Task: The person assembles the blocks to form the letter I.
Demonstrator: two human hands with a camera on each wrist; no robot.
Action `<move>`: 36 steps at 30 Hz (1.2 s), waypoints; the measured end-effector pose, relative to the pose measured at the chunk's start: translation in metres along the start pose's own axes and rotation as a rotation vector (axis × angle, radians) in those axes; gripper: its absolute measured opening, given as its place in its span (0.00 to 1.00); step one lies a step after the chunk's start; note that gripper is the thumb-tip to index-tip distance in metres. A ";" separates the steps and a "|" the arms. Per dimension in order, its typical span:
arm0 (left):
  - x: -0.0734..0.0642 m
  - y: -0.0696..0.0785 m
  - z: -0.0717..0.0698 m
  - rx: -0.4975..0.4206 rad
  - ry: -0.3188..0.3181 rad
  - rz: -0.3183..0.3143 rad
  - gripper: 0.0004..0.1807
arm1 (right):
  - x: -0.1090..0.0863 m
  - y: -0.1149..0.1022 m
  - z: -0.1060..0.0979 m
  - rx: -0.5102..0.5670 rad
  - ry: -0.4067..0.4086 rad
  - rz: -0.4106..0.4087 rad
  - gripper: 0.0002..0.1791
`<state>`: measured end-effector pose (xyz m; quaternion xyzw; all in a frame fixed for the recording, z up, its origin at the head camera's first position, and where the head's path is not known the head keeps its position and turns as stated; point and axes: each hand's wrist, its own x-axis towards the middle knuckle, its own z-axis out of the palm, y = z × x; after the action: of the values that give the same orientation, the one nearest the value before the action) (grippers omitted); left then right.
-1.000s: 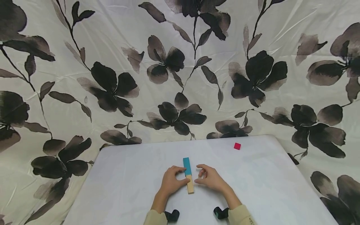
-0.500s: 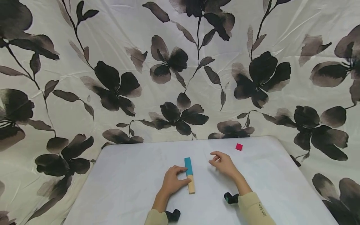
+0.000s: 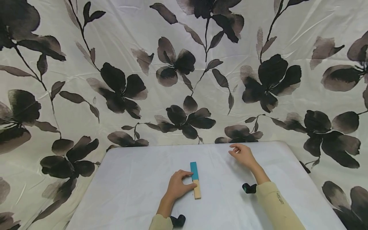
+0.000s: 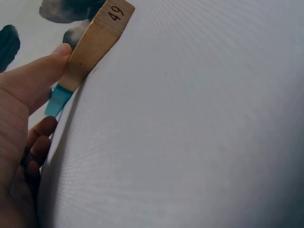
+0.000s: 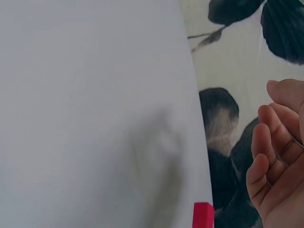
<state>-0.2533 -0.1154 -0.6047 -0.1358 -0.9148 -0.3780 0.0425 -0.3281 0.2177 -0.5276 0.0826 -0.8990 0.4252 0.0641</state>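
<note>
In the head view, a blue block [image 3: 194,171] and a plain wooden block [image 3: 197,190] lie end to end on the white table. My left hand [image 3: 177,186] is at their left side, its index finger touching the blue block and its thumb the wooden one. The left wrist view shows the number 49 on the wooden block's end. At the far right my right hand [image 3: 243,156] hovers above the table, fingers loosely bent and holding nothing. A red block [image 5: 203,215] stands at the bottom of the right wrist view; in the head view the right hand hides it.
The white table [image 3: 138,179] ends at a far edge beneath a hanging cloth [image 3: 178,32] with dark flowers. A black device [image 3: 178,221] sits at the left wrist, and another black device [image 3: 249,188] at the right wrist.
My right hand has moved away from the blocks, rightward and toward the far edge, and now covers the red block in the head view. The left hand stays at the two blocks.
</note>
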 end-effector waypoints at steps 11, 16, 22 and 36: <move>-0.002 0.002 -0.001 0.012 0.004 0.008 0.28 | 0.012 0.034 -0.024 -0.002 0.039 0.031 0.16; -0.001 0.001 -0.002 0.013 0.020 0.009 0.28 | 0.015 0.050 -0.033 0.007 0.031 0.044 0.18; -0.001 0.000 0.000 0.010 0.011 0.003 0.29 | 0.013 0.076 -0.039 0.008 0.048 0.074 0.20; -0.002 -0.001 0.002 0.023 0.027 0.021 0.28 | 0.003 0.090 -0.043 0.037 -0.005 0.211 0.27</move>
<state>-0.2517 -0.1154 -0.6072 -0.1395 -0.9169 -0.3689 0.0604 -0.3473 0.3072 -0.5683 -0.0103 -0.8949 0.4459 0.0153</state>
